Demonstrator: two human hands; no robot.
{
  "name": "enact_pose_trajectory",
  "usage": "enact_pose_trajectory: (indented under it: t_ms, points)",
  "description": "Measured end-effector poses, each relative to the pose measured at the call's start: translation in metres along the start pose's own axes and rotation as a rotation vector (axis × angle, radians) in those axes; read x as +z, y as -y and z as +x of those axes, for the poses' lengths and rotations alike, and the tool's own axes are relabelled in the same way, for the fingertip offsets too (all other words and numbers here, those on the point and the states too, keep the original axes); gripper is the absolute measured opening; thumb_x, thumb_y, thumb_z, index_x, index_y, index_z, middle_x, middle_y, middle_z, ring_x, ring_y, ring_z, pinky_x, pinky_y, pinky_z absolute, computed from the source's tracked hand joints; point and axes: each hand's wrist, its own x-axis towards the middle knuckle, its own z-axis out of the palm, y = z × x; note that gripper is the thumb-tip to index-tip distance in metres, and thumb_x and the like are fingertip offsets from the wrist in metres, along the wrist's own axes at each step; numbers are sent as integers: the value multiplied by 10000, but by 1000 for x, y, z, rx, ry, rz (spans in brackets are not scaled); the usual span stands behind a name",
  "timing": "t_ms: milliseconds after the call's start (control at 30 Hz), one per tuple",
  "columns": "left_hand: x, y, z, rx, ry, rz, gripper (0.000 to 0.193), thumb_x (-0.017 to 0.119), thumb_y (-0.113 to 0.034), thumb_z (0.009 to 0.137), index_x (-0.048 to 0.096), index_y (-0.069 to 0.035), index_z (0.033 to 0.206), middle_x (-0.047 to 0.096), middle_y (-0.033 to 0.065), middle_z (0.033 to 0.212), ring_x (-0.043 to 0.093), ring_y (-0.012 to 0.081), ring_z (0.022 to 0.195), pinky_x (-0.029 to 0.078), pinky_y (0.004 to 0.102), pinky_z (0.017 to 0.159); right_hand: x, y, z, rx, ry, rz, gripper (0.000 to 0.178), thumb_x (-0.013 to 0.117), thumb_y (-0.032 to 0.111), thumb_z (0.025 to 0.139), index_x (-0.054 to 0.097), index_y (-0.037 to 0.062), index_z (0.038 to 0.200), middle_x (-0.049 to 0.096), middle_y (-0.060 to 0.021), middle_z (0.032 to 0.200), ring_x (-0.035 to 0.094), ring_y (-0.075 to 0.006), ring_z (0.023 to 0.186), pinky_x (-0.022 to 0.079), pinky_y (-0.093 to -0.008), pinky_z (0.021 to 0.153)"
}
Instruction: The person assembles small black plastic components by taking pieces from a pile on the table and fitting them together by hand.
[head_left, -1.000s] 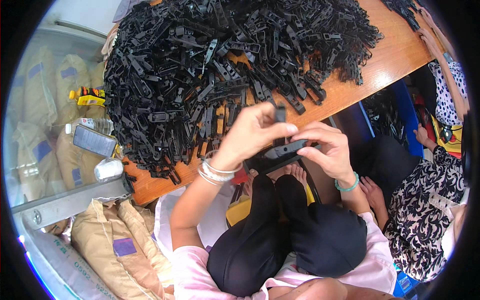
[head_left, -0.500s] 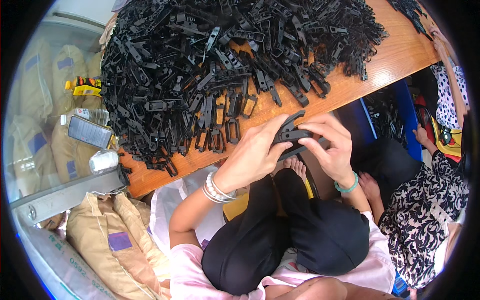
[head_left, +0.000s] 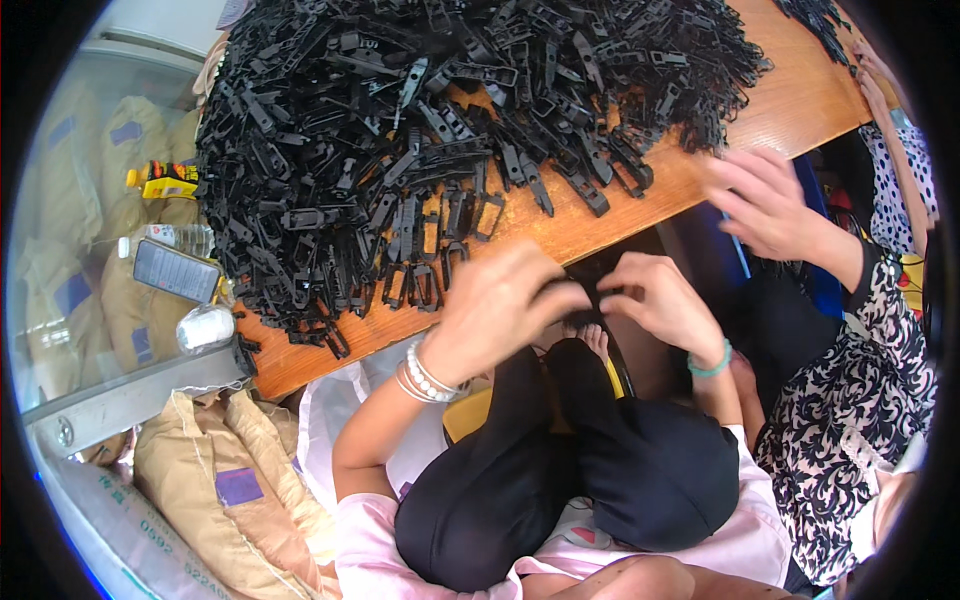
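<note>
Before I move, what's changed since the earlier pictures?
The left hand and right hand have drawn slightly apart; the black clip between them no longer shows, so it seems let go, though the left is blurred. A co-worker's hand has come up near the table at right. The pile and phone look unchanged.

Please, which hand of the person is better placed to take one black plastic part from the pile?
Likely the left hand: in this view it overlaps the front edge of the wooden table, close to the pile of black plastic parts. The right hand appears farther away, short of that edge.
</note>
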Motion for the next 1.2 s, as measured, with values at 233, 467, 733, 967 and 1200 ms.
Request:
enact_pose_trajectory:
  t_ms: [233, 467, 733, 967, 1200]
  points:
    - [0, 22, 21, -141, -248, 580, 130, 666, -123, 768, 614, -23, 830, 529, 105, 790, 581, 273, 689, 459, 368, 556, 5, 2, 7, 7, -439, 117, 88, 646, -12, 782, 644, -48, 863, 618, -99, 748, 619, -143, 597, 465, -239, 506]
    - [11, 0, 22, 0, -379, 271, 119, 673, -11, 727, 601, -19, 821, 553, 104, 884, 559, 265, 790, 460, 353, 635, -4, -16, 17, -239, -947, -339, 161, 639, -52, 771, 630, -17, 928, 585, -114, 862, 563, -186, 644, 443, -269, 511]
    - [49, -5, 54, 143, -211, -157, 128, 655, -26, 762, 573, 29, 844, 617, 186, 975, 591, 340, 882, 473, 379, 760, -26, -12, 53, -236, -757, -414, 148, 594, 40, 813, 653, 41, 947, 567, -79, 829, 600, -272, 740, 482, -345, 620]
    - [34, 10, 54, -129, -285, -124, 114, 667, -60, 764, 595, 3, 825, 634, 130, 926, 578, 206, 721, 447, 282, 595, -15, -14, 54, -147, -724, -574, 117, 685, 99, 746, 614, 33, 812, 531, -74, 808, 565, -257, 803, 478, -356, 633]
    - [25, -2, 48, -410, -266, -837, 318, 648, 24, 792, 530, 37, 1087, 598, 70, 856, 558, 83, 654, 456, 188, 546, 0, -15, 38, -238, -907, -125, 121, 694, -14, 721, 637, -16, 828, 595, -99, 840, 586, -215, 710, 471, -288, 619]
